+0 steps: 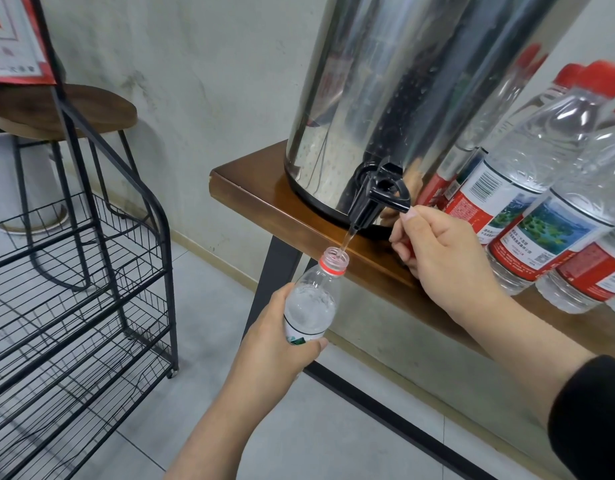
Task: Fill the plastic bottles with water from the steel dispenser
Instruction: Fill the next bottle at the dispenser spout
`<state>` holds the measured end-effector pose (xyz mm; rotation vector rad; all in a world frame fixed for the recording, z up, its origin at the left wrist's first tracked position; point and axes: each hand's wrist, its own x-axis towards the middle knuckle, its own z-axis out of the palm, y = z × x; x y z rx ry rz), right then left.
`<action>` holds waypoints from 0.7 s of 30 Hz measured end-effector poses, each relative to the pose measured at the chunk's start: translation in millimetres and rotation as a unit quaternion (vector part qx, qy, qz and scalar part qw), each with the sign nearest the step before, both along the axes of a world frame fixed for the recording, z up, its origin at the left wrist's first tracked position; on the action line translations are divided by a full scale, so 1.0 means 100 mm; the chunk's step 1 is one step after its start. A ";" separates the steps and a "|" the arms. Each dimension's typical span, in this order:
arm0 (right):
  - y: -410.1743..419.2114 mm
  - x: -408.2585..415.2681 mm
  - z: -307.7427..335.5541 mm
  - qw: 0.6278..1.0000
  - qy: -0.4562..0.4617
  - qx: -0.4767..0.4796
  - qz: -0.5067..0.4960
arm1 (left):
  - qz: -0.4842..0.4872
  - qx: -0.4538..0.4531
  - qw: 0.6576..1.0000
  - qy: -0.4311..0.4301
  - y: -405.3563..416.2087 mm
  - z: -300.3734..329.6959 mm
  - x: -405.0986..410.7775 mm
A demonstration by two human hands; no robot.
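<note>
Left hand (278,336) fingers wrap the upright bottle (313,299), its mouth directly beneath the tap (378,199); right hand (437,251) fingers pinch the lever.

No text legible. Bottle labels (486,199) carry a barcode and small print, too blurred to read; red-bordered poster (15,39) characters likewise unreadable.

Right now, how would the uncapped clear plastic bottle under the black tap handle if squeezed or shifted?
The uncapped clear plastic bottle probably has thin walls, so a squeeze from the left hand could dent it. Nearly full, it likely feels heavy. With the neck open, tilting it may spill water.
</note>
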<state>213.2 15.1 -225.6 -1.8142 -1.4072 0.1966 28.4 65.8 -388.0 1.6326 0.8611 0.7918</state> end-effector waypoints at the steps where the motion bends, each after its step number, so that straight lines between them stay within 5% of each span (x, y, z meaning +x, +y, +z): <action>1: 0.00 0.00 0.00 1.000 0.001 0.000 0.001 | 0.000 0.000 1.000 0.000 0.00 0.00 0.00; 21: -0.01 -0.01 0.01 1.000 -0.001 -0.002 -0.002 | 0.001 -0.005 1.000 0.001 0.00 -0.02 0.02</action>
